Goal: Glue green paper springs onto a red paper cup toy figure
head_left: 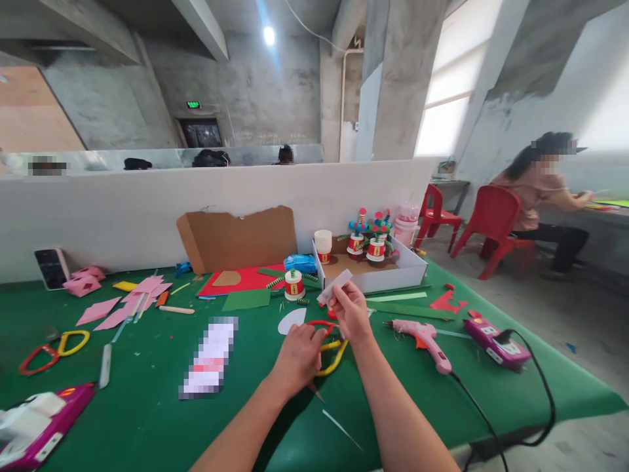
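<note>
My right hand (350, 308) pinches one white paper strip (334, 286) in closed fingers, held above the green desk (147, 406). My left hand (297, 354) grips one pair of red-and-yellow scissors (331, 351) just below it, though its fingers are partly hidden. Right of my fingers lie two pink glue guns (425, 337). Beyond them one white box (393, 272) holds what looks like three figures.

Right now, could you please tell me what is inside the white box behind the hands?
The white box holds two decorated cup figures with striped arms, on a brown floor. Its front wall hides their bases and anything low.
</note>
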`<state>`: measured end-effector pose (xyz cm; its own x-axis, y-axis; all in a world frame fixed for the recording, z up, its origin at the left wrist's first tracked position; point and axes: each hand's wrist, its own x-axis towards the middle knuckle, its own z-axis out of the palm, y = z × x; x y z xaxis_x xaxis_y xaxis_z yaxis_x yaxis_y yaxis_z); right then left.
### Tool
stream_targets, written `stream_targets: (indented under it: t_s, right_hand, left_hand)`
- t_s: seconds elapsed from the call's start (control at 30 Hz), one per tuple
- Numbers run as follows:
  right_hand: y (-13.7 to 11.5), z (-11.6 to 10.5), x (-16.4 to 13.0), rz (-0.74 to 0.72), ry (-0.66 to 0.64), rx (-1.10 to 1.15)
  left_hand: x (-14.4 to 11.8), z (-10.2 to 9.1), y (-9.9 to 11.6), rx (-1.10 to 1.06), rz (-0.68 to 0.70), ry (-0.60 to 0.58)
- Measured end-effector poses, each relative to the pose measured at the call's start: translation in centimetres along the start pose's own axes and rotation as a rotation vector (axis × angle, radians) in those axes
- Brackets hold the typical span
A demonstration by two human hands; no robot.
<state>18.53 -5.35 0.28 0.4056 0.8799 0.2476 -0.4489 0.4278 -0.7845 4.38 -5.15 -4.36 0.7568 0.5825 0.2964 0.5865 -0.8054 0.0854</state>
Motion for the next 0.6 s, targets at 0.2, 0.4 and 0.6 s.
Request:
stream_targets:
  t_s: [0.2,0.4,0.6]
  right_hand:
    - [-1.0,-1.0,-0.3,-0.035,-0.133,0.235]
    - [0.6,-1.0,0.8,0.089,0.028,0.166]
    - [2.8,-0.7,0.7,0.05,0.121,-0.25]
  left_hand:
    - [0.0,-1.2,-3.2,-0.052,-0.185,0.319]
    - [-0.3,-2.9,-5.2,-0.656,-0.4,0.591]
    - [-0.3,-3.1,-4.4,-1.026,-0.504,0.273]
